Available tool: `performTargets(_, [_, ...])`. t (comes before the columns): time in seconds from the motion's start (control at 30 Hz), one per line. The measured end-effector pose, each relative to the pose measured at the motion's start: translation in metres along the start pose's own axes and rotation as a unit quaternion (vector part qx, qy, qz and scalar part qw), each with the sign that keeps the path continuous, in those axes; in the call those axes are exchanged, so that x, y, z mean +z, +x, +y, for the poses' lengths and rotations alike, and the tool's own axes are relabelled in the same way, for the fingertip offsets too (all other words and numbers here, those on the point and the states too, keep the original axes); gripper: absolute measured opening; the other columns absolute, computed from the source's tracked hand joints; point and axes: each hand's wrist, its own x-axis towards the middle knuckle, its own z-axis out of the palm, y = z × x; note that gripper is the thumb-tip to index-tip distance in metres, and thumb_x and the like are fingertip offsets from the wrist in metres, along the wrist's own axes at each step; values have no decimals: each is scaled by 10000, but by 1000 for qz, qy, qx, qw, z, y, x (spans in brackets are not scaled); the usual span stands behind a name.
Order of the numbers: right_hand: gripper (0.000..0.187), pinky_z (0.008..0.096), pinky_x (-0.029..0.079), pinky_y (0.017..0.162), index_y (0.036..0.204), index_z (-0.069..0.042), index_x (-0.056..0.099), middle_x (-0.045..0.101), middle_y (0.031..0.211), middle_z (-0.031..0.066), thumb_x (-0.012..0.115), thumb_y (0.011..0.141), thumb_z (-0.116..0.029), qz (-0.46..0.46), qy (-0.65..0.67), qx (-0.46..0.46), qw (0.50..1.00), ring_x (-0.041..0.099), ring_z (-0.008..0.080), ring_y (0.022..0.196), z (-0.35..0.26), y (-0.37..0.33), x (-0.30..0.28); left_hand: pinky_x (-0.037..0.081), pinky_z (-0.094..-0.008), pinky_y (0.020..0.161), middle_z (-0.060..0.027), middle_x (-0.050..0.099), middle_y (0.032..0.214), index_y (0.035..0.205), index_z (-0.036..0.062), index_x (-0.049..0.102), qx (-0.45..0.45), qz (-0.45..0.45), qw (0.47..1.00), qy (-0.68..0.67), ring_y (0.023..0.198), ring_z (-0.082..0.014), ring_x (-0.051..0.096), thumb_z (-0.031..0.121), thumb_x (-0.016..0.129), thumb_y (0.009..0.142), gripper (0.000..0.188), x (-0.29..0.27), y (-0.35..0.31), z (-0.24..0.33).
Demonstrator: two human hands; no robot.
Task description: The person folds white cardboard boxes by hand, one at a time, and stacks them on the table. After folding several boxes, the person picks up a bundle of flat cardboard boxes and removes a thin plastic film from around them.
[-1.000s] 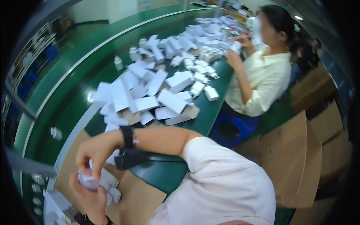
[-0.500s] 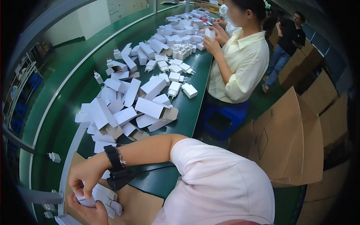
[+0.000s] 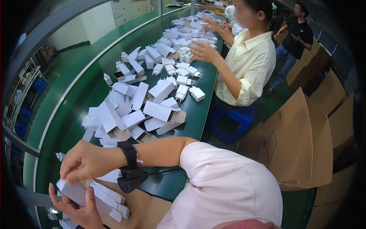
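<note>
A bare strip is being left between the piled boxes [image 3: 158, 110] and the green table's [image 3: 195, 124] right edge. Beside folded cartons [image 3: 108, 194] on a cardboard sheet [image 3: 148, 202], a white box [image 3: 78, 193] is being grasped by the left hand [image 3: 82, 214], fingers spread, and pinched on top by the right hand [image 3: 87, 160]. More box is being exposed than half a second earlier.
</note>
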Motion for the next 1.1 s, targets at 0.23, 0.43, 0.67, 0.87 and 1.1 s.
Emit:
performTargets(0.23, [126,301,461,651,825,-50,667,643,835,105,701,730,-127,91,-166,-218,957,594,235,760,-8,0,5,430,-307,814,-105,551,1055,1194,25,453,-30,-27,999,-17,919,-211,555,114,715,667,595,5,-3,-9])
performTargets(0.43, [123,305,463,655,851,-75,673,645,835,88,689,742,-130,78,-211,-248,942,597,248,757,-2,3,17,433,-302,805,-118,560,1040,1184,31,453,-80,-41,995,-36,920,-221,561,210,714,678,597,-6,-2,-12])
performTargets(0.67, [143,314,465,682,846,-69,675,650,796,85,676,758,-182,86,-190,-232,950,617,241,824,9,0,16,444,-309,808,-123,561,1063,1211,51,444,-124,-56,990,-24,939,-223,564,334,718,704,642,-4,-2,-21])
performTargets(0.87, [143,239,484,629,769,-24,690,668,788,85,738,704,-141,24,32,-50,998,630,178,704,3,1,-5,445,-316,833,-127,560,1074,1214,50,439,-102,-60,990,78,937,-232,569,336,712,722,632,0,-3,-22])
performTargets(1.1, [244,226,469,640,840,-62,675,666,794,44,763,621,-123,-184,-25,123,975,615,126,700,-16,2,-31,482,-366,699,-166,621,870,1014,-12,601,80,-130,984,89,764,-304,610,257,842,554,585,-13,3,1])
